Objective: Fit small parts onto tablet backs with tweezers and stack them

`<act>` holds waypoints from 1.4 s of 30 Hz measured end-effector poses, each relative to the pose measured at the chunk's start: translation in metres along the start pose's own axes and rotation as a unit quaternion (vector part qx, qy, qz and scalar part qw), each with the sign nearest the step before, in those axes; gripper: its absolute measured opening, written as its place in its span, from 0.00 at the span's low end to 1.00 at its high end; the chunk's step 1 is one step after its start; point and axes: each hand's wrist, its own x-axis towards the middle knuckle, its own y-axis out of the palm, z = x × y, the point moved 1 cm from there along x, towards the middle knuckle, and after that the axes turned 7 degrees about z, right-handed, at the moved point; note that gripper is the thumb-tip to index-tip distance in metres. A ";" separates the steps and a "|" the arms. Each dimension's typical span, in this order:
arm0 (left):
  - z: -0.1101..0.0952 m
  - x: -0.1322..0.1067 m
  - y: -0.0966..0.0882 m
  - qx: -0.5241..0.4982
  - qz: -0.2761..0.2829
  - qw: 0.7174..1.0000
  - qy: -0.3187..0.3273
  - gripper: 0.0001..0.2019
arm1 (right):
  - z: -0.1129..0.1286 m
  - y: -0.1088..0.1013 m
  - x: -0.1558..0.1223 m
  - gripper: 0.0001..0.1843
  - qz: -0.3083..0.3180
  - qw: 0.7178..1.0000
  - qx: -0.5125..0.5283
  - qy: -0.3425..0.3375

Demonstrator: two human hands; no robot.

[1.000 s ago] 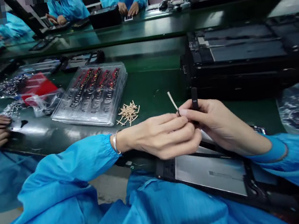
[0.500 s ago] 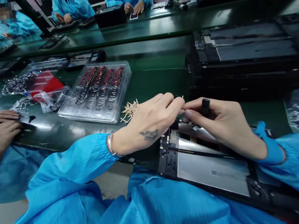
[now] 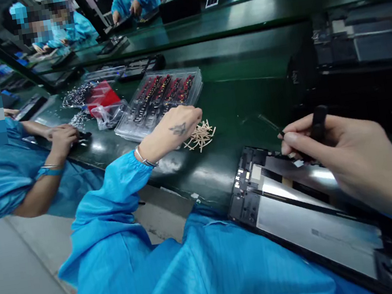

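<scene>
My left hand (image 3: 174, 128) is over the front right corner of a clear plastic tray (image 3: 130, 136), beside a pile of thin beige strips (image 3: 202, 138). Its fingers are curled together, and their tips are hidden behind the hand. My right hand (image 3: 351, 151) pinches a small part with a thin wire (image 3: 269, 123) sticking out, too small to name. A black stick-like tool (image 3: 320, 121) is tucked between its fingers. Under this hand an opened tablet (image 3: 246, 203) lies tilted at the table edge, its silver battery (image 3: 315, 232) showing.
Red and black small parts (image 3: 153, 94) fill rows in the tray. Behind it are a red piece (image 3: 102, 96) and a clear bag (image 3: 110, 114). Stacked black devices (image 3: 365, 72) stand at right. A co-worker's hands (image 3: 64, 137) work at left; other people sit across the green bench (image 3: 241, 54).
My hands have moved apart: the left went leftward to the strips and tray, while the right still pinches the small part. The view has shifted, showing more of the co-worker at left.
</scene>
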 end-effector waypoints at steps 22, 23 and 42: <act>-0.094 0.065 -0.042 -0.482 0.112 0.850 0.179 0.13 | -0.002 -0.020 0.004 0.04 -0.057 0.991 0.065 -0.103; -0.093 0.066 -0.042 -0.461 0.122 0.858 0.191 0.14 | -0.001 -0.020 0.004 0.03 -0.060 0.991 0.060 -0.107; -0.119 0.045 -0.048 0.081 -0.407 0.883 0.220 0.13 | 0.011 -0.016 -0.006 0.07 -0.102 0.982 0.127 -0.096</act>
